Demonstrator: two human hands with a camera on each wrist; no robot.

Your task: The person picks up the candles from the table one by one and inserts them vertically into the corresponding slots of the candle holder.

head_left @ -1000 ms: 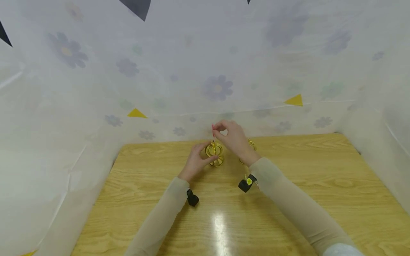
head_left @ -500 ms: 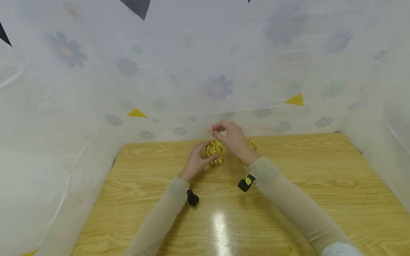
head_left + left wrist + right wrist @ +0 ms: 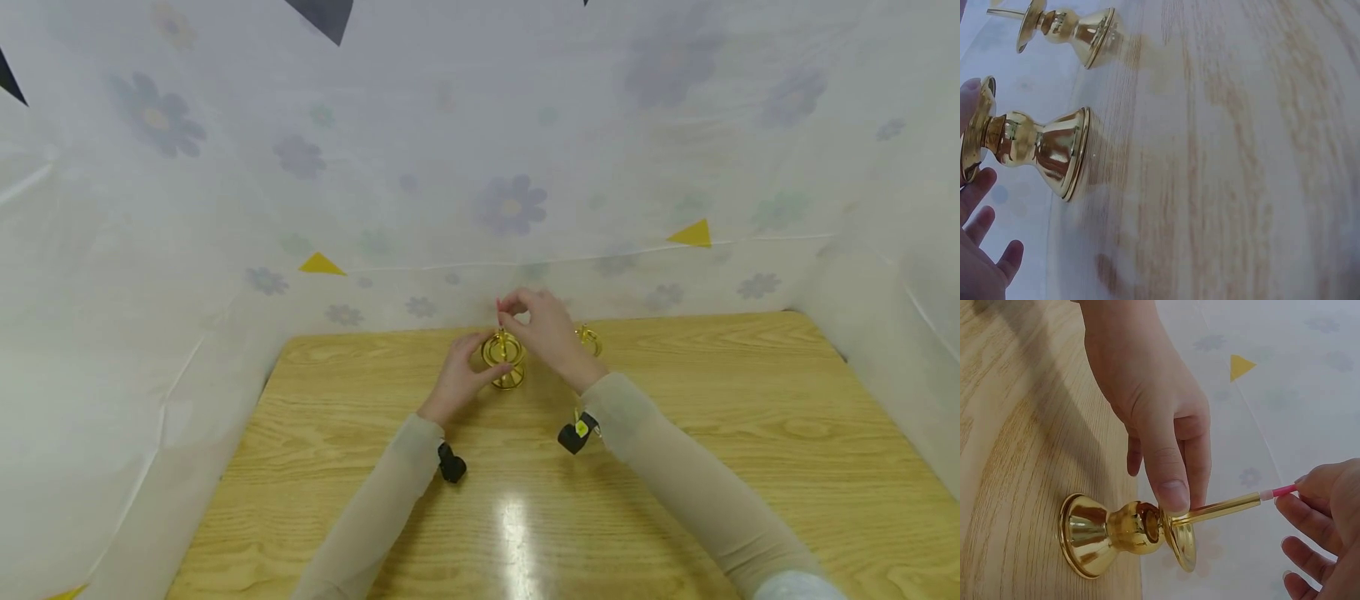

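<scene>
A small gold candlestick holder (image 3: 503,360) stands near the far edge of the wooden table (image 3: 675,467). My left hand (image 3: 471,369) grips its cup; the right wrist view shows the thumb (image 3: 1169,487) on the rim and fingers behind. A thin stick (image 3: 1222,508), gold with a pink end, sits in the cup of this holder (image 3: 1116,536). My right hand (image 3: 519,312) pinches the pink end (image 3: 1285,490) from above. A second gold holder (image 3: 589,338) stands just right of my right hand, apart from both hands. The left wrist view shows the near holder (image 3: 1038,150) and the far holder (image 3: 1075,28).
A white sheet with faded flowers and yellow triangles (image 3: 693,235) walls in the table at the back and both sides. Black wrist cameras (image 3: 452,464) sit on both forearms. Bare tabletop lies in front of my arms and to either side.
My right hand has come down slightly with the stick, whose pink tip now sits lower over the holder. The left hand and both holders have not moved.
</scene>
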